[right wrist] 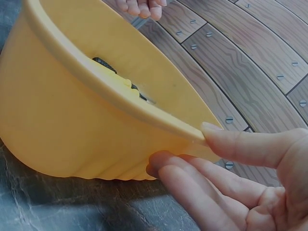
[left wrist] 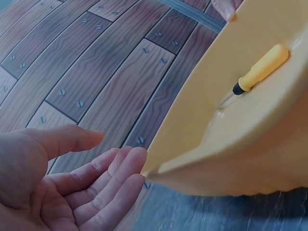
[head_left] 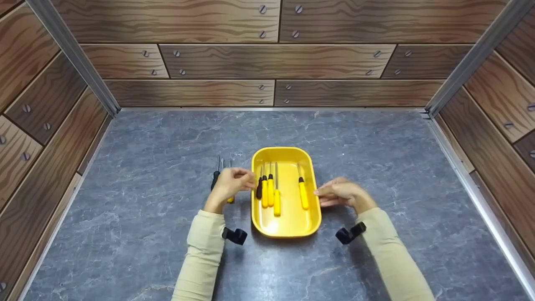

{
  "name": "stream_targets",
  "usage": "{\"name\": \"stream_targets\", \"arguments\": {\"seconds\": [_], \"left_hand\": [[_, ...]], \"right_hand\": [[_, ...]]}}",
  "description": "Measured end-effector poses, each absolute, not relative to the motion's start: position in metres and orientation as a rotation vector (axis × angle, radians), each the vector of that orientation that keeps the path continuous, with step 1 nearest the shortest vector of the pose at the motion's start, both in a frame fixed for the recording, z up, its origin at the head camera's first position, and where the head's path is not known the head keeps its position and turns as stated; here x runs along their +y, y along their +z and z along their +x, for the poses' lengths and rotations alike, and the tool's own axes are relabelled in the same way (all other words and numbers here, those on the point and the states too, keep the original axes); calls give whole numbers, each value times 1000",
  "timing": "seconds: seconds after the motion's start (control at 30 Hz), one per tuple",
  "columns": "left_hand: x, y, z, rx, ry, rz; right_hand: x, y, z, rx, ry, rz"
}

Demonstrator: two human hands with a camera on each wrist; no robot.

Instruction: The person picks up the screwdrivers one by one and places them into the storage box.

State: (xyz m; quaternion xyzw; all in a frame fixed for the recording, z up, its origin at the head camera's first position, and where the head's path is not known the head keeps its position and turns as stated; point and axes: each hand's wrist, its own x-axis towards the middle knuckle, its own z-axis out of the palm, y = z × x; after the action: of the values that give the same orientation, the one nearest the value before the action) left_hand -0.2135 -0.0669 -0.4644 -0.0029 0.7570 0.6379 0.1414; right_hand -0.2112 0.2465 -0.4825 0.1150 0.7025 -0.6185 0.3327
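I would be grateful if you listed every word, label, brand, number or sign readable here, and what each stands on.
There are none: no readable text shows in any view.
The yellow tray and wood-patterned wall bear no visible lettering.
Any fine print on the screwdrivers inside it would be too small to read.

Grey tabletop (head_left: 146, 188), yellow tray (head_left: 290, 175), perhaps three screwdrivers (head_left: 215, 179) alongside
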Motion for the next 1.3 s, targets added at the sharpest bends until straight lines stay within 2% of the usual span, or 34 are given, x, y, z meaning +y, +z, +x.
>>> {"name": "stream_targets", "arguments": {"seconds": [0.3, 0.63, 0.9, 1.3], "left_hand": [[-86, -470, -216, 2255, 1881, 81], [-99, -474, -219, 2276, 1820, -147], [-112, -478, -219, 2350, 1784, -161], [-126, -489, -219, 2345, 1801, -338]], "right_hand": [[246, -482, -211, 1834, -1613, 308], [247, -482, -211, 1837, -1613, 300], [245, -482, -211, 1834, -1616, 306], [245, -482, -211, 1841, -1611, 323]]}}
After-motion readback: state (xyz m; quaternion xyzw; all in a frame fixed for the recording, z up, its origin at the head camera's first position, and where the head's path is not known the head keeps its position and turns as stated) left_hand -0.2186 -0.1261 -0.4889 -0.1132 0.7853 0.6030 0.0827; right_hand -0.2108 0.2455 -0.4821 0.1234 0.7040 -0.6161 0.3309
